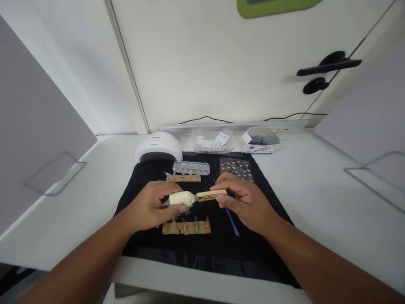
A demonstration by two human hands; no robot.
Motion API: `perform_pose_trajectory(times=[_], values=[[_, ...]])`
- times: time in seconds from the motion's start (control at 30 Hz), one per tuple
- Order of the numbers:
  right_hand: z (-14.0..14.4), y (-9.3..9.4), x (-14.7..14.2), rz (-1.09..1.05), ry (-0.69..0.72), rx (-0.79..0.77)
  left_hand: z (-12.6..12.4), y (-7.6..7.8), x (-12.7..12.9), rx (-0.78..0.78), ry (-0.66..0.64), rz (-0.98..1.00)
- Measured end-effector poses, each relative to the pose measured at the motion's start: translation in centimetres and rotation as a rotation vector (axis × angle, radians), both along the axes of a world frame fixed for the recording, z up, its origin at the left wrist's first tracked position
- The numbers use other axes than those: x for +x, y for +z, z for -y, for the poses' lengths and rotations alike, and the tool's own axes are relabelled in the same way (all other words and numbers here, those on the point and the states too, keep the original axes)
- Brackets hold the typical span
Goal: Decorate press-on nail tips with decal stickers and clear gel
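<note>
My left hand [155, 204] is closed around a pale yellow nail polish bottle [181, 198], which lies nearly sideways above the black mat [193, 249]. The fingers of my right hand [247, 198] pinch its gold cap [209, 195]. A narrow silver neck shows between cap and bottle. Some clear film peeks out beneath the bottle near my left thumb. Below the bottle rests a tan strip [199, 231] bearing several decorated nail tips [196, 226]. A slim blue tool [232, 221] lies on the mat, partly covered by my right hand.
Farther back on the mat are another strip of nail tips [182, 178], a clear compartment case [202, 168] and a sticker sheet [237, 164]. A white nail lamp [158, 143], a clear container [211, 147] and a box of alcohol pads [262, 148] line the rear.
</note>
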State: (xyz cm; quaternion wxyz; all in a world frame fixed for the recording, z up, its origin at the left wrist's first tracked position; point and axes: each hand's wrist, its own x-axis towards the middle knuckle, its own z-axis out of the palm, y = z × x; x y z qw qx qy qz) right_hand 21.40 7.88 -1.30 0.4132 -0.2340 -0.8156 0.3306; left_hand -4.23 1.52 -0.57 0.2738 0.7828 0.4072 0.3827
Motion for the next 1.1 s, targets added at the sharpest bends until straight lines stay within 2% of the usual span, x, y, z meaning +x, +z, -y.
perform_pose_trajectory(times=[0.43, 0.67, 0.93, 1.1], values=[[0.1, 0.6, -0.3, 0.113, 0.002, 0.065, 0.4, -0.4, -0.3, 0.059, -0.070, -0.042], [0.2, 0.0, -0.4, 0.102, 0.005, 0.039, 0.5, -0.4, -0.3, 0.141, -0.072, -0.080], [-0.1, -0.2, 0.1, -0.004, 0.056, -0.095, 0.5, -0.2, -0.8, 0.129, -0.077, -0.105], [-0.6, -0.1, 0.5, -0.066, 0.060, -0.236, 0.3, -0.2, -1.4, 0.192, -0.063, -0.134]])
